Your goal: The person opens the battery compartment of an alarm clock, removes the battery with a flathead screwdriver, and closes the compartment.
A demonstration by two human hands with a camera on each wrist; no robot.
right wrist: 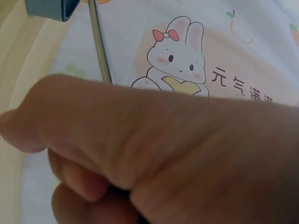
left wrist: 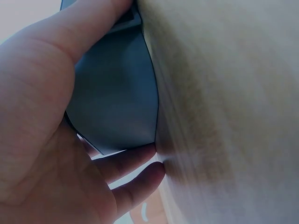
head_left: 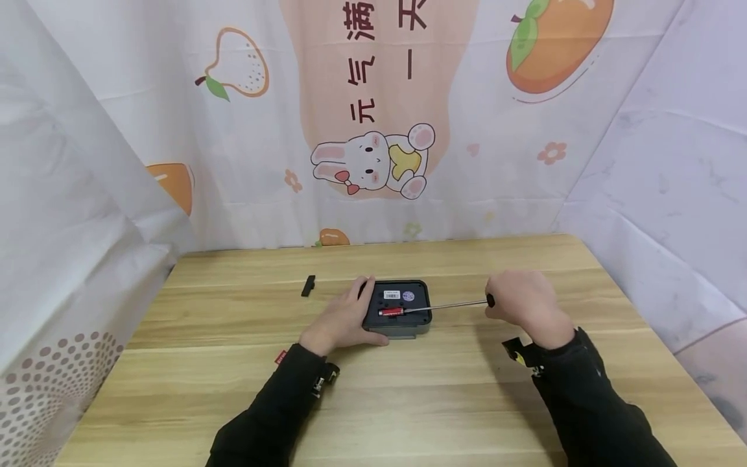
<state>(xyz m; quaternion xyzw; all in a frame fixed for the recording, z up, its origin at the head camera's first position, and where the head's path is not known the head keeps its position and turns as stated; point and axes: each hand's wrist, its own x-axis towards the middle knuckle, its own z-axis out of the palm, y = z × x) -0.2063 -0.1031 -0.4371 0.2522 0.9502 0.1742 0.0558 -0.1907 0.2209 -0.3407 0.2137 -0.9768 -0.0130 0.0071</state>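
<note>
A dark grey box-shaped device point(head_left: 413, 290) lies on the wooden table with labels and an uncovered battery slot facing up. In the slot sits a red battery point(head_left: 391, 312). My left hand point(head_left: 344, 316) grips the device's left end, thumb along the near side and fingers at the far side. In the left wrist view, the grey end wall point(left wrist: 119, 88) shows between thumb and fingers. My right hand point(head_left: 525, 301) holds a screwdriver by its black handle, mostly hidden in the fist. The screwdriver's metal shaft point(head_left: 449, 305) runs leftward, its tip at the battery's right end.
A small black cover-like piece point(head_left: 308, 286) lies on the table left of the device. Close beside the left sleeve is a small red piece with white lettering point(head_left: 281, 357). A printed curtain point(head_left: 251, 175) hangs along the table's back edge, with white cloth at both sides.
</note>
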